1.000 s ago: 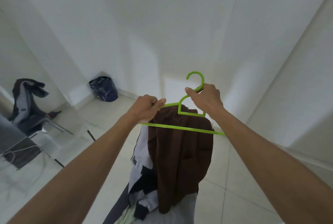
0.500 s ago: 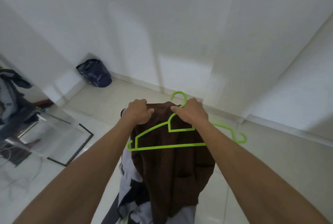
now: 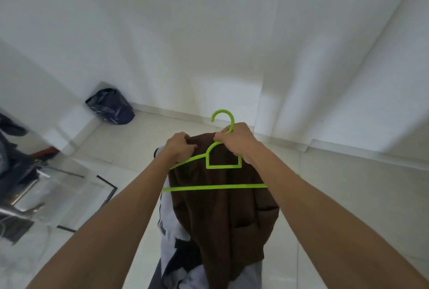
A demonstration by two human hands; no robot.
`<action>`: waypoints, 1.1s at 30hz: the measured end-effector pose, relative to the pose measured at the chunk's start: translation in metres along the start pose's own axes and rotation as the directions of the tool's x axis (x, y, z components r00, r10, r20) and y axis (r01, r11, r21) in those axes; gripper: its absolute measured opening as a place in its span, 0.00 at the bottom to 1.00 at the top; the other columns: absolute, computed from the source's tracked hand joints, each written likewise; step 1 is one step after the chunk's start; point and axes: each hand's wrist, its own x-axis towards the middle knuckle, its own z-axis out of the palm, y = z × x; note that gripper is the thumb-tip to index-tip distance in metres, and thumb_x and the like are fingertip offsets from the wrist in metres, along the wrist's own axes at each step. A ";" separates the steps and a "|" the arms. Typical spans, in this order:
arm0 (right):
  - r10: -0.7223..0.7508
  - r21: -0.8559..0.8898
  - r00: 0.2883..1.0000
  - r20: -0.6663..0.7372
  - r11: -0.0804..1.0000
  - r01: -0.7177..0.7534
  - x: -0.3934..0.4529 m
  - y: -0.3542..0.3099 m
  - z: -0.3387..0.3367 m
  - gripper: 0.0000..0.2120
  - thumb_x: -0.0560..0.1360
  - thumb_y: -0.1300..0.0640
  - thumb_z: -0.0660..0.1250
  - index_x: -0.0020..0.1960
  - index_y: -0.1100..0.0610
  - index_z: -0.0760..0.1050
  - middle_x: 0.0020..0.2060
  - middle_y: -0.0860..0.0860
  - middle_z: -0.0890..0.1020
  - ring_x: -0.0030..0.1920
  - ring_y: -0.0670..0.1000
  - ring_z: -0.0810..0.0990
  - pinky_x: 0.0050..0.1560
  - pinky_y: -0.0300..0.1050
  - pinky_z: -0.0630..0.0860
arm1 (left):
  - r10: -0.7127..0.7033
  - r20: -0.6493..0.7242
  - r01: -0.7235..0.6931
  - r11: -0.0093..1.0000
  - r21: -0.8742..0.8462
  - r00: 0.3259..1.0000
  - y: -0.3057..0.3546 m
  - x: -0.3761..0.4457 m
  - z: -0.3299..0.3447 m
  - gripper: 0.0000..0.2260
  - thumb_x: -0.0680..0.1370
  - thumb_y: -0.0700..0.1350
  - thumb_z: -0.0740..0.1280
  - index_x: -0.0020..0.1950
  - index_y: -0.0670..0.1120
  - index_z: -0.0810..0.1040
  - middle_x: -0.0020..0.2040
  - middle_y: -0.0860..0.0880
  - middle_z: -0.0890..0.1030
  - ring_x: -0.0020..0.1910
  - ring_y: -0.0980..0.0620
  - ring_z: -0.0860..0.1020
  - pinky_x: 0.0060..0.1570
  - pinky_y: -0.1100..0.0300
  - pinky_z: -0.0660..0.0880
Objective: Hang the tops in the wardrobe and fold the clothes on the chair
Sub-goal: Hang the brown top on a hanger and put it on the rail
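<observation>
A brown top (image 3: 222, 214) hangs in front of me, held up at its collar. My left hand (image 3: 180, 147) grips the collar's left side together with the left arm of a bright green hanger (image 3: 216, 187). My right hand (image 3: 234, 141) is closed on the hanger's neck just below the hook, pinching the brown fabric too. The hanger lies against the front of the top, its hook pointing up. Below the top, grey, white and dark clothes (image 3: 171, 226) are piled; the chair beneath them is hidden.
A dark plastic bag (image 3: 111, 106) sits in the floor corner at the left. A mirror (image 3: 46, 186) leans at the far left and reflects a chair with clothes. White walls surround a pale tiled floor (image 3: 348, 195).
The hanger has been raised and turned more upright, its hook now sticking up above my right hand. Both hands stay on the brown top's collar. The second green hook at the right is now almost hidden.
</observation>
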 end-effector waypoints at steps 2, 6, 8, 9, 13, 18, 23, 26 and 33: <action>-0.033 0.068 0.998 0.054 0.997 0.029 -0.026 -0.014 -0.011 0.07 0.72 0.56 0.73 0.40 0.57 0.78 0.27 0.49 0.72 0.26 0.47 0.67 0.28 0.41 0.66 | 0.048 0.038 -0.047 0.998 -0.043 0.998 0.003 -0.012 -0.016 0.25 0.75 0.48 0.72 0.71 0.46 0.72 0.64 0.43 0.78 0.63 0.42 0.76 0.63 0.53 0.74; -0.133 0.113 0.985 0.111 0.986 0.120 -0.084 -0.038 -0.028 0.11 0.75 0.60 0.71 0.35 0.56 0.74 0.24 0.50 0.69 0.23 0.47 0.63 0.27 0.42 0.62 | 0.235 0.195 -0.232 0.972 -0.041 0.952 0.010 -0.044 -0.051 0.27 0.75 0.40 0.73 0.73 0.46 0.70 0.61 0.42 0.79 0.57 0.43 0.79 0.59 0.52 0.77; -0.184 0.118 0.977 0.104 0.978 0.172 -0.120 -0.054 -0.033 0.14 0.76 0.62 0.69 0.33 0.56 0.72 0.24 0.50 0.68 0.23 0.48 0.62 0.26 0.41 0.61 | 0.335 0.270 -0.347 0.938 -0.003 0.903 0.010 -0.067 -0.067 0.27 0.76 0.37 0.72 0.73 0.47 0.70 0.57 0.43 0.78 0.50 0.47 0.78 0.53 0.56 0.76; -0.206 0.120 0.974 0.097 0.974 0.194 -0.136 -0.061 -0.035 0.15 0.77 0.63 0.68 0.33 0.55 0.71 0.24 0.50 0.68 0.23 0.48 0.62 0.26 0.41 0.61 | 0.377 0.290 -0.396 0.918 0.007 0.880 0.011 -0.078 -0.073 0.27 0.76 0.35 0.71 0.73 0.49 0.70 0.56 0.43 0.76 0.46 0.50 0.77 0.50 0.57 0.75; -0.297 0.209 0.955 0.012 0.935 0.288 -0.206 -0.083 -0.048 0.17 0.77 0.66 0.65 0.31 0.55 0.68 0.25 0.49 0.67 0.24 0.47 0.64 0.23 0.37 0.61 | 0.542 0.322 -0.589 0.806 0.065 0.777 0.010 -0.120 -0.085 0.35 0.72 0.30 0.70 0.76 0.50 0.65 0.58 0.50 0.74 0.47 0.57 0.76 0.45 0.66 0.72; -0.374 0.372 0.924 -0.084 0.848 0.377 -0.287 -0.098 -0.077 0.12 0.73 0.65 0.63 0.35 0.56 0.63 0.25 0.46 0.64 0.22 0.44 0.62 0.20 0.33 0.59 | 0.717 0.197 -0.735 0.678 0.028 0.669 0.024 -0.156 -0.063 0.31 0.68 0.49 0.73 0.71 0.55 0.73 0.62 0.42 0.74 0.59 0.41 0.76 0.55 0.51 0.78; -0.443 0.436 0.884 -0.151 0.773 0.462 -0.354 -0.105 -0.115 0.09 0.68 0.62 0.61 0.35 0.56 0.60 0.23 0.46 0.62 0.20 0.42 0.58 0.18 0.32 0.57 | 0.791 -0.077 -0.779 0.611 0.141 0.607 0.054 -0.210 -0.043 0.19 0.73 0.48 0.76 0.64 0.52 0.80 0.61 0.46 0.69 0.61 0.44 0.66 0.62 0.48 0.71; -0.435 0.433 0.874 -0.216 0.760 0.485 -0.380 -0.101 -0.144 0.09 0.69 0.61 0.60 0.35 0.55 0.60 0.23 0.46 0.61 0.19 0.42 0.58 0.17 0.32 0.57 | 0.829 -0.119 -0.833 0.553 0.022 0.547 0.070 -0.233 -0.036 0.08 0.77 0.50 0.72 0.54 0.49 0.83 0.58 0.50 0.71 0.59 0.49 0.67 0.59 0.55 0.68; -0.232 -0.063 0.873 -0.428 0.972 0.227 -0.420 -0.049 -0.196 0.10 0.75 0.63 0.64 0.36 0.58 0.69 0.23 0.49 0.66 0.23 0.48 0.61 0.23 0.38 0.59 | 0.796 -0.246 -0.798 0.421 -0.431 0.553 0.106 -0.297 -0.046 0.09 0.82 0.46 0.66 0.45 0.42 0.76 0.36 0.48 0.75 0.35 0.54 0.71 0.37 0.59 0.69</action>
